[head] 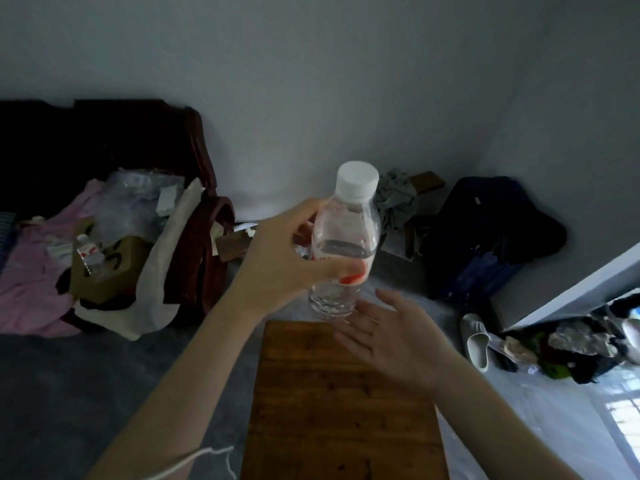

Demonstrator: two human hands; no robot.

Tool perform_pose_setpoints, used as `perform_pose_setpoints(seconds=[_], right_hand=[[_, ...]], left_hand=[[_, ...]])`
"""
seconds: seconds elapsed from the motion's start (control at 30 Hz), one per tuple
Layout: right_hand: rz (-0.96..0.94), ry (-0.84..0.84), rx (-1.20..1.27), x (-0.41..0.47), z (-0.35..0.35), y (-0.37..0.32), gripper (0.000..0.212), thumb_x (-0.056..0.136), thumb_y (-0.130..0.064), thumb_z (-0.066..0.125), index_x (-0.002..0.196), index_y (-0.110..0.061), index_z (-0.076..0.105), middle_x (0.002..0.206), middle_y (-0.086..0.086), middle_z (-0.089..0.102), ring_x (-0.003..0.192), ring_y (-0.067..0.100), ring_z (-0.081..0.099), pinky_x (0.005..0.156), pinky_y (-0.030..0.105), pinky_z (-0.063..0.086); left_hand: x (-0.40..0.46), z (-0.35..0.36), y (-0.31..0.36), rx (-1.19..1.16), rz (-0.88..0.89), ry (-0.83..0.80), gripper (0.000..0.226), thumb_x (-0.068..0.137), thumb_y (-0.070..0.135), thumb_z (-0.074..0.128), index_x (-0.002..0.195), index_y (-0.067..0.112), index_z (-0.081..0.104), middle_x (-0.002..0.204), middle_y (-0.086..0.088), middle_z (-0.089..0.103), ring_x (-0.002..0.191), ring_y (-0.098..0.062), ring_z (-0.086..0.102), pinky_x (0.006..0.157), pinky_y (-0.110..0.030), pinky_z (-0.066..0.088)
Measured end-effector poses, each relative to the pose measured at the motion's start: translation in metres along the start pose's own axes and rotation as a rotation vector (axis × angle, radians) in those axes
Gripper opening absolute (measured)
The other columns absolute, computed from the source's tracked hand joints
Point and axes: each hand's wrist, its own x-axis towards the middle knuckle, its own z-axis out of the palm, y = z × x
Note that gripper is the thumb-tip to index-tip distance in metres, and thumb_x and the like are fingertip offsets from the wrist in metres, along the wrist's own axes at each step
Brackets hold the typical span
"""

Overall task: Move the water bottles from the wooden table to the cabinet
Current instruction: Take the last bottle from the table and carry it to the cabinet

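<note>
Water bottle (341, 247): clear plastic, white screw cap on, red-and-white label band around its middle, water level standing just above the label. It is upright, tilted slightly, held in the air above the far edge of the wooden table (341, 410). The left hand (277, 261) grips it from the left at label height, thumb across the front. The table is a brown plank top, seen from above, with no bottle standing on it.
</note>
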Motion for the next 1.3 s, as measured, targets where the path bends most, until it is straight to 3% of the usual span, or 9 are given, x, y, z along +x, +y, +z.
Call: perform_pose_setpoints(seconds=[0.33,0.53,0.63,0.77,0.93,1.13,1.3], right_hand=[[-0.122,-0.026,0.038,-0.058,-0.001,-0.027,0.054,0.092,-0.038,0.048,0.134,-0.005,0.048,0.131,0.018,0.063,0.117,0.033,0.063,0.097,0.044,0.048],[-0.243,0.011,0.094,-0.096,-0.002,-0.022,0.057,0.092,-0.037,0.048,0.138,-0.002,0.046,0.132,0.020,0.062,0.119,0.035,0.062,0.102,0.044,0.046],[-0.305,0.058,0.123,-0.116,-0.002,-0.013,0.054,0.098,-0.038,0.042,0.137,0.000,0.047,0.131,0.020,0.063,0.118,0.034,0.063,0.101,0.044,0.046],[-0.404,0.140,0.172,-0.138,-0.002,0.011,0.055,0.100,-0.038,0.039,0.139,0.001,0.046,0.132,0.020,0.062,0.121,0.034,0.061,0.102,0.043,0.045],[-0.526,0.247,0.269,-0.160,-0.002,0.057,0.055,0.094,-0.037,0.045,0.133,0.001,0.052,0.131,0.021,0.062,0.121,0.035,0.061,0.098,0.043,0.047],[-0.684,0.352,0.434,-0.199,0.000,0.127,0.057,0.085,-0.033,0.060,0.127,0.005,0.059,0.131,0.024,0.061,0.120,0.038,0.060,0.102,0.045,0.045],[-0.851,0.420,0.557,-0.253,0.001,0.185,0.056,0.093,-0.031,0.054,0.135,0.005,0.051,0.136,0.024,0.057,0.127,0.038,0.054,0.105,0.045,0.043]], left_hand=[[0.031,0.023,0.058,-0.031,0.082,-0.029,0.063,0.069,0.051,0.080,0.123,0.022,0.067,0.099,0.018,0.072,0.094,-0.014,0.071,0.079,-0.021,0.055],[0.042,0.038,0.082,-0.088,0.117,-0.119,0.058,0.070,0.055,0.078,0.120,0.027,0.068,0.103,0.011,0.075,0.097,-0.018,0.072,0.083,-0.029,0.060],[0.043,0.046,0.093,-0.137,0.143,-0.180,0.050,0.070,0.054,0.078,0.115,0.033,0.069,0.100,0.012,0.075,0.094,-0.017,0.072,0.079,-0.026,0.059],[0.039,0.056,0.103,-0.192,0.181,-0.315,0.043,0.071,0.054,0.078,0.111,0.041,0.069,0.099,0.016,0.076,0.091,-0.012,0.073,0.075,-0.020,0.058],[0.024,0.073,0.105,-0.237,0.210,-0.494,0.048,0.067,0.061,0.078,0.112,0.045,0.068,0.102,0.017,0.076,0.093,-0.011,0.074,0.081,-0.026,0.061],[-0.014,0.105,0.127,-0.311,0.298,-0.675,0.058,0.064,0.063,0.075,0.116,0.038,0.068,0.100,0.013,0.076,0.091,-0.015,0.073,0.081,-0.036,0.062],[-0.057,0.138,0.172,-0.369,0.376,-0.843,0.074,0.060,0.066,0.075,0.125,0.031,0.067,0.109,0.009,0.076,0.098,-0.013,0.073,0.087,-0.040,0.062]])
